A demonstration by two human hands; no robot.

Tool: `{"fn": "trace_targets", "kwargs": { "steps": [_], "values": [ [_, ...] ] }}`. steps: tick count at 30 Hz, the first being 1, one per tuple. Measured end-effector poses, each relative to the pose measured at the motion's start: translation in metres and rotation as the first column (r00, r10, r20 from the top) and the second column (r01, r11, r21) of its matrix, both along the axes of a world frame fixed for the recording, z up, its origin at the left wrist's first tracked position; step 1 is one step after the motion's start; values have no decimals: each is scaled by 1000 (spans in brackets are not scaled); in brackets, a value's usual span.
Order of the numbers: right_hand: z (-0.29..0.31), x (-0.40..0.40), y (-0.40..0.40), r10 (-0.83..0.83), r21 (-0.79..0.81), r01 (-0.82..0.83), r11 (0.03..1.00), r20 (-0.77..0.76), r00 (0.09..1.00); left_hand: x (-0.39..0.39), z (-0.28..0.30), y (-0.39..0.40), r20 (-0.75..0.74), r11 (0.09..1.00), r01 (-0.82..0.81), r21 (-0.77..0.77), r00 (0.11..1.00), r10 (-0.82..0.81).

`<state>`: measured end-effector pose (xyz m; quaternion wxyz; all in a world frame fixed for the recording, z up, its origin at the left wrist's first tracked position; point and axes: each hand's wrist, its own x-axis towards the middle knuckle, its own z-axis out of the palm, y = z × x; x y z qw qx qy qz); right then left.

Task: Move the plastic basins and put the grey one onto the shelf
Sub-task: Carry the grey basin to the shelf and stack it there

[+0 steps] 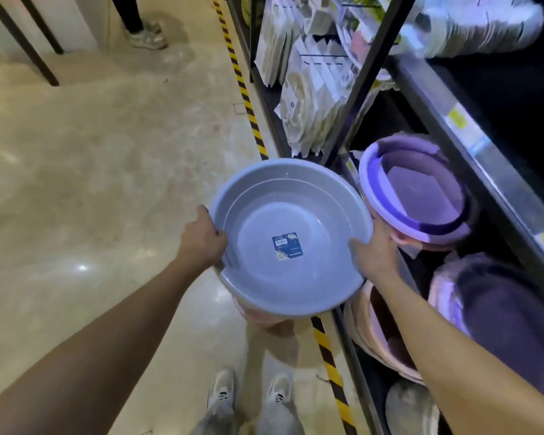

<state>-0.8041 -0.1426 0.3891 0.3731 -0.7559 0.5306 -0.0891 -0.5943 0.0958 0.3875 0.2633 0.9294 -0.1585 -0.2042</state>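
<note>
I hold a round grey basin (291, 233) with a blue label stuck to its bottom, level in front of me over the shelf's front edge. My left hand (203, 238) grips its left rim and my right hand (374, 251) grips its right rim. A pink basin (258, 317) peeks out just beneath it. On the low shelf (352, 346) to the right sit a stack of pink basins (421, 189), another pink basin (380, 337) leaning on its side, and a further stack (496, 309) in shadow.
A metal shelf beam (484, 158) with yellow price tags runs above the basins. Packaged goods (311, 98) hang further along the rack. Yellow-black hazard tape (248, 98) marks the floor along the shelf. Another person's shoe (146, 37) stands at the far end. My shoes (252, 394) are below.
</note>
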Motion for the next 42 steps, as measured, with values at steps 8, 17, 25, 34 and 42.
{"fn": "trace_targets", "kwargs": {
  "steps": [8, 17, 25, 34, 42],
  "values": [
    [-195, 1, -9, -26, 29, 31, 999, -158, 987, -6, -195, -8, -10, 997, -35, 71, 999, 36],
    [-422, -16, 2, -42, -29, 37, 999, -218, 975, -19, -420, 2, 126, 983, 12, 183, 991, -36],
    [-556, -26, 10, -49, -127, 25, 992, -188, 981, -14, -555, 3, 127, 985, 103, 135, 985, -120],
    [-618, -18, 4, -38, -231, -16, 973, -227, 973, -11, -606, 0, 159, 982, 117, 149, 977, -141],
    [-632, -14, 2, -4, -226, -64, 972, -285, 958, 7, -628, -4, 163, 963, 193, 190, 961, -225]
  ]
}}
